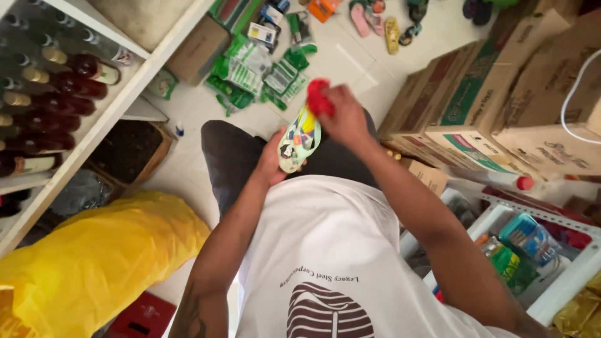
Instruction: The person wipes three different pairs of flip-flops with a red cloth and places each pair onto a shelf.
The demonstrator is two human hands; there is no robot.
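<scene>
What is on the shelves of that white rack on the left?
The white rack holds rows of dark red bottles lying on their sides, some with gold caps. Clear bottles lie on the shelf above. How far the rows run back is hidden by the shelf boards and the frame edge.

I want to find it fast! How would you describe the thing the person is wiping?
Between the bottle shelf and the cardboard boxes, find the left hand. It holds a small pale green sandal, brightly patterned inside, with the right hand pressing a red cloth on it.
</scene>
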